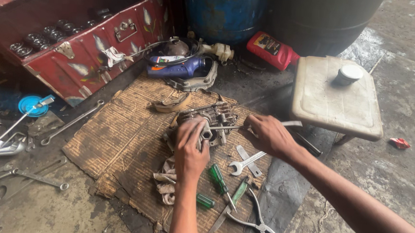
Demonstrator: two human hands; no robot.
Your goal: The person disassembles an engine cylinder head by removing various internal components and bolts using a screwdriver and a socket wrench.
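A greasy metal engine part [215, 119] sits on a worn piece of cardboard [121, 145] on the floor. My left hand [190, 146] grips the near side of the part from above. My right hand [265, 133] holds a thin metal tool [228, 128] whose tip reaches into the part. Just below my hands lie two open-end wrenches [244, 161], green-handled screwdrivers [220, 181], pliers [259, 221] and a dirty rag [166, 180].
A red metal toolbox [92, 53] stands open at the back left, with wrenches [70, 122] scattered on the floor before it. A white plastic stool [331, 101] carrying a small cap stands at the right. A red oil bottle [272, 50], a blue bottle [179, 68] and a blue drum [222, 11] are behind.
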